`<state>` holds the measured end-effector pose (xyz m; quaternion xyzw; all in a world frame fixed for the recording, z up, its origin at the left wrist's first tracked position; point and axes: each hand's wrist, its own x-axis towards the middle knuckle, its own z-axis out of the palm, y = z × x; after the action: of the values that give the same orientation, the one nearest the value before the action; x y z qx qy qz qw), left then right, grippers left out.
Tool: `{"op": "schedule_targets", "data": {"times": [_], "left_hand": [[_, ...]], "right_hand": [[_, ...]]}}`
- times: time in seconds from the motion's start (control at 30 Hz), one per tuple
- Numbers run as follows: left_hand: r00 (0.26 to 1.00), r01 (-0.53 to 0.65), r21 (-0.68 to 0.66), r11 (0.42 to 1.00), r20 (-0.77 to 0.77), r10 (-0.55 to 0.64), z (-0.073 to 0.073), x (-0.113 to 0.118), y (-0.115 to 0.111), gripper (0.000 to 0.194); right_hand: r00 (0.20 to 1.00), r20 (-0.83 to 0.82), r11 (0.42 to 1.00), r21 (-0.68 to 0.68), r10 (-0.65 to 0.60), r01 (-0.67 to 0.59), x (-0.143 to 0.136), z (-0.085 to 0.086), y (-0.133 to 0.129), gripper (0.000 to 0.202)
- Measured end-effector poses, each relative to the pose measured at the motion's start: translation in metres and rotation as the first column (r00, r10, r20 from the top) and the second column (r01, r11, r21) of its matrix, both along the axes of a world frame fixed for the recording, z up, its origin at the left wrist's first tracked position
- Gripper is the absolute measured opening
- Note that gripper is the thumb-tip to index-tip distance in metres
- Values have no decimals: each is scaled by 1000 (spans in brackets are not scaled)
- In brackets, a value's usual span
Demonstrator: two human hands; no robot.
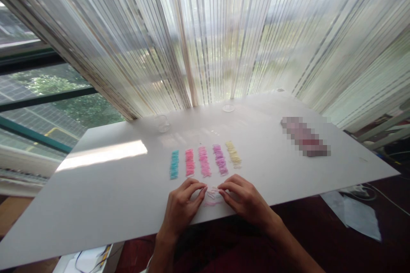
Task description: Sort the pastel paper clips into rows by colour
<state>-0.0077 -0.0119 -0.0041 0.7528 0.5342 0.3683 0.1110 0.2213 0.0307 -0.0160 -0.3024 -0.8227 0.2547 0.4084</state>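
Observation:
My left hand (184, 203) and my right hand (246, 201) rest near the table's front edge, each with thumb and fingertips pinched together. Whatever is in either pinch is too small to make out. Between the fingertips lie a few thin loose pieces (212, 193), whitish and pink, with a pink piece (212, 203) just below them. Beyond the hands, thin short pieces are stacked in separate columns by colour: teal (174, 164), coral (190, 163), pink (204, 162), purple (220, 160) and pale yellow (233, 155).
The white table (105, 196) extends to a striped sheer curtain (208, 51). Two clear round items, one on the left (163, 124) and one near the middle (228, 108), stand at the back. A pixelated oblong object (304, 136) lies on the right. Sheets (355, 213) are below the table.

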Motion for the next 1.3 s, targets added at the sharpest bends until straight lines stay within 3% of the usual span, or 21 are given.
{"op": "schedule_targets", "data": {"times": [0.2, 0.33, 0.63, 1.3], "left_hand": [[959, -157, -6, 988, -241, 151, -2, -5, 11, 18], [937, -203, -24, 979, -296, 187, -2, -2, 12, 17], [934, -232, -86, 969, -296, 197, 2, 3, 17, 13], [935, -284, -72, 956, -239, 260, 0, 10, 20, 10]], "right_hand": [[1000, 13, 999, -32, -19, 19, 0, 0, -1, 10], [1000, 22, 999, -41, -15, 16, 1, 0, -1, 10], [999, 43, 998, -57, -6, 9, 1, -1, 0, 12], [999, 47, 999, -49, -17, 19, 1, 0, 0, 14]]}}
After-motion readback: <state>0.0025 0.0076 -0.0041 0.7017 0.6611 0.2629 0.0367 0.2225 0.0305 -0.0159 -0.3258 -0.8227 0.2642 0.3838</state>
